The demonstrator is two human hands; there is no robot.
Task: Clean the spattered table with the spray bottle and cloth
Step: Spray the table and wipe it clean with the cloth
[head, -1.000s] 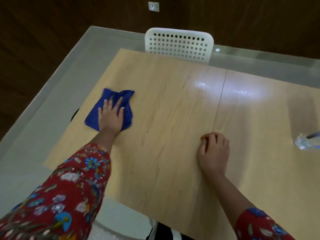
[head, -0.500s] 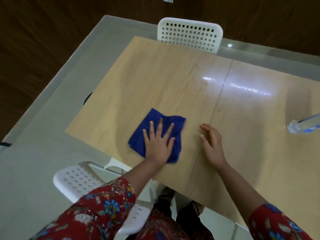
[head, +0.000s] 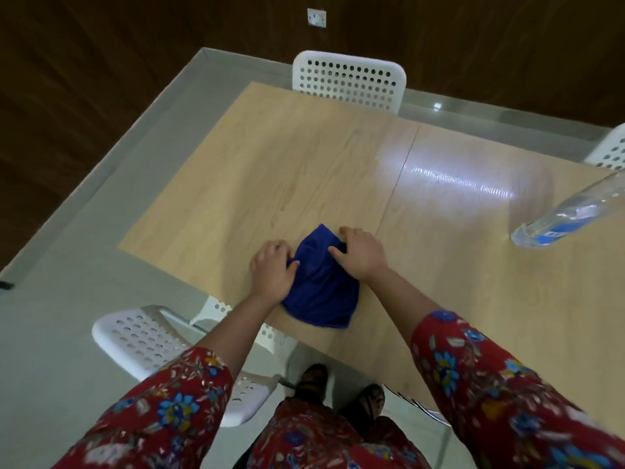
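Note:
A blue cloth lies bunched near the front edge of the light wooden table. My left hand grips its left side with curled fingers. My right hand holds its upper right edge, fingers pressed into the fabric. A clear spray bottle with a blue label stands at the right side of the table, well away from both hands; its top runs out of view.
A white perforated chair stands at the table's far side, another chair at the right edge, and a third chair is beside me at the front left. Grey floor surrounds the table; dark wood walls lie beyond.
My left hand dragged the cloth from the far left toward the front middle. My right hand left the bare table and took hold of the cloth, which is now bunched between both hands.

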